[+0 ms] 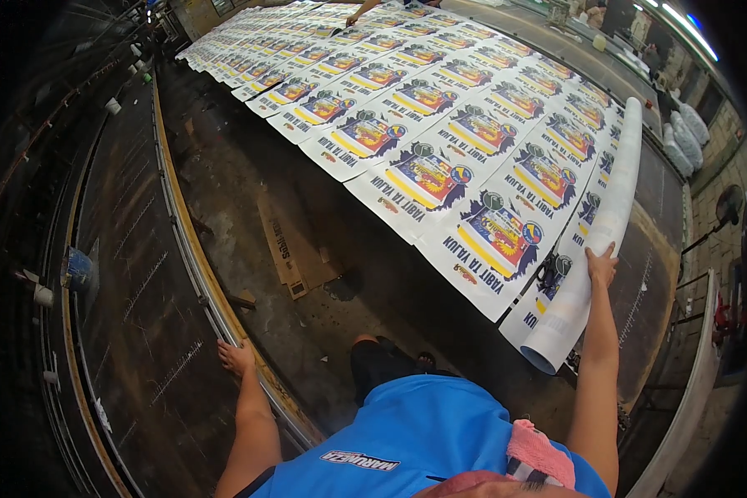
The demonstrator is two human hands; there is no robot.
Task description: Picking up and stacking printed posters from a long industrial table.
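My right hand (pixel 602 267) is against the side of a thick white roll (pixel 614 216) of printed sheeting, its fingers curved over the surface. The roll lies lengthwise along the right side of a long table, over printed sheets (pixel 427 178) with repeated yellow, red and blue pictures. Beside the roll, close to my right hand, is a small black object (pixel 546 274) whose kind I cannot make out. My left hand (pixel 236 357) rests on the edge rail (pixel 216 311) of another long, dark table (pixel 141 307), fingers apart and nothing held.
Between the tables runs a floor aisle with a flattened cardboard box (pixel 286 253). A blue container (pixel 79 270) is at the left table's far side. Another person's hand (pixel 353 20) reaches over the sheets at the far end. A fan (pixel 729 203) and wrapped bundles (pixel 685 137) stand at right.
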